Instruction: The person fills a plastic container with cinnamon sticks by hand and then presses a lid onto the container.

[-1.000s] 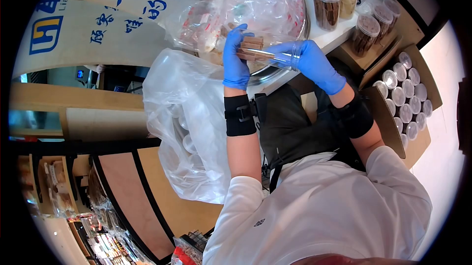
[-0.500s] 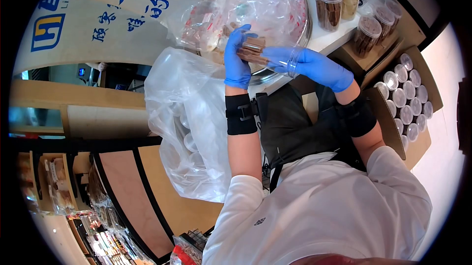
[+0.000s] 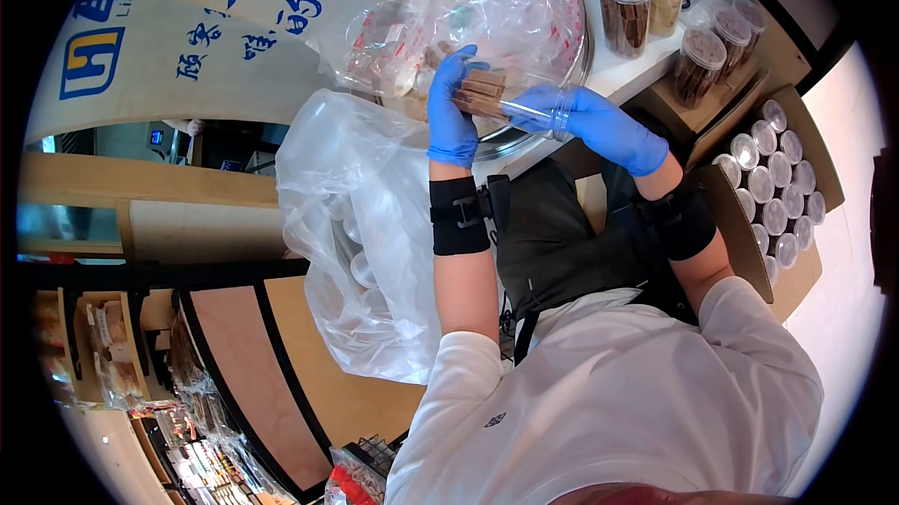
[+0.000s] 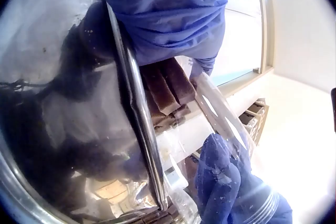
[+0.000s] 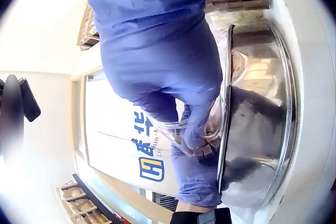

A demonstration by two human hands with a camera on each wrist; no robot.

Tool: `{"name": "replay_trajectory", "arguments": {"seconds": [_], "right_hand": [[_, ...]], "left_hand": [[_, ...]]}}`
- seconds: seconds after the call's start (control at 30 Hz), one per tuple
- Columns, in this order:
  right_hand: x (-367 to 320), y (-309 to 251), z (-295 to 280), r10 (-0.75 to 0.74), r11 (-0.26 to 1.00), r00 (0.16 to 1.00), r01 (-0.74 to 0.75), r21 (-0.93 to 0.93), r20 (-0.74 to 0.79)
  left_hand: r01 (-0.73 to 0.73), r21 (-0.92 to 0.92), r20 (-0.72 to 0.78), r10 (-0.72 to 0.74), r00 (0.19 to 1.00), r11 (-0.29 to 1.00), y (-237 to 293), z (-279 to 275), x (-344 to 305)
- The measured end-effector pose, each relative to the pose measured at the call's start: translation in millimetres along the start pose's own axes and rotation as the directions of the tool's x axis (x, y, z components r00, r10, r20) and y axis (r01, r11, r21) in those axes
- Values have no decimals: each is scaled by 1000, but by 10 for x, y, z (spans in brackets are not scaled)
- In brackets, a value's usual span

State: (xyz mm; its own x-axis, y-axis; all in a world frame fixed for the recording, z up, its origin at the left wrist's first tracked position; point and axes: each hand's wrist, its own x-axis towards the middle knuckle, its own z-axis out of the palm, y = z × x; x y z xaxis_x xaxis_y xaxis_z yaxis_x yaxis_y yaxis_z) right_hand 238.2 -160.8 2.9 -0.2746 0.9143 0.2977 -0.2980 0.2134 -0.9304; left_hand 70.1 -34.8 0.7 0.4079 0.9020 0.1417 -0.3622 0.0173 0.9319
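Note:
My blue-gloved left hand (image 3: pixel 452 121) grips a clear plastic jar (image 3: pixel 563 113) that lies on its side, its mouth facing right. Brown rectangular sticks (image 3: pixel 482 95) sit in the jar's far end, beside the left palm; their ends show as a bundle (image 4: pixel 168 87) in the left wrist view. My gloved right hand (image 3: pixel 613 130) reaches through the mouth, its fingers extended inside the jar. In the right wrist view, the fingertips (image 5: pixel 194 137) are right at the stick ends (image 5: pixel 207 149). Both hands are over the near rim of a round metal tray (image 3: pixel 506 145).
Clear plastic bags (image 3: pixel 468 13) fill the tray. Filled, lidded jars (image 3: pixel 625 13) stand on the white table to the right. A carton (image 3: pixel 740 219) of lidded jars is lower right. A large translucent bag (image 3: pixel 351 243) with clear containers hangs on the left.
The right hand first moved its fingers deeper into the jar, then drew back slightly. My left hand has kept its grip on the jar in nearly the same place.

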Motion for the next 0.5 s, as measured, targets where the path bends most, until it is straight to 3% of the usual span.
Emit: {"name": "replay_trajectory", "arguments": {"seconds": [0.13,0.23,0.3,0.43,0.5], "right_hand": [[7,-18,26,67,998,996,-66,22,-54],[-9,-38,29,111,993,994,-111,39,7],[-33,44,4,48,987,990,-66,143,130],[-49,25,71,-14,987,974,-22,158,226],[-65,-109,91,58,996,959,-37,-81,276]], "left_hand": [[1,-6,-20,-1,1000,1000,13,5,-3],[20,-7,-12,-21,1000,1000,28,22,-6],[27,-4,-5,-27,1000,1000,39,29,-7],[9,70,75,-14,997,998,1,-26,16],[-16,92,113,6,994,996,-3,-39,31]]}}
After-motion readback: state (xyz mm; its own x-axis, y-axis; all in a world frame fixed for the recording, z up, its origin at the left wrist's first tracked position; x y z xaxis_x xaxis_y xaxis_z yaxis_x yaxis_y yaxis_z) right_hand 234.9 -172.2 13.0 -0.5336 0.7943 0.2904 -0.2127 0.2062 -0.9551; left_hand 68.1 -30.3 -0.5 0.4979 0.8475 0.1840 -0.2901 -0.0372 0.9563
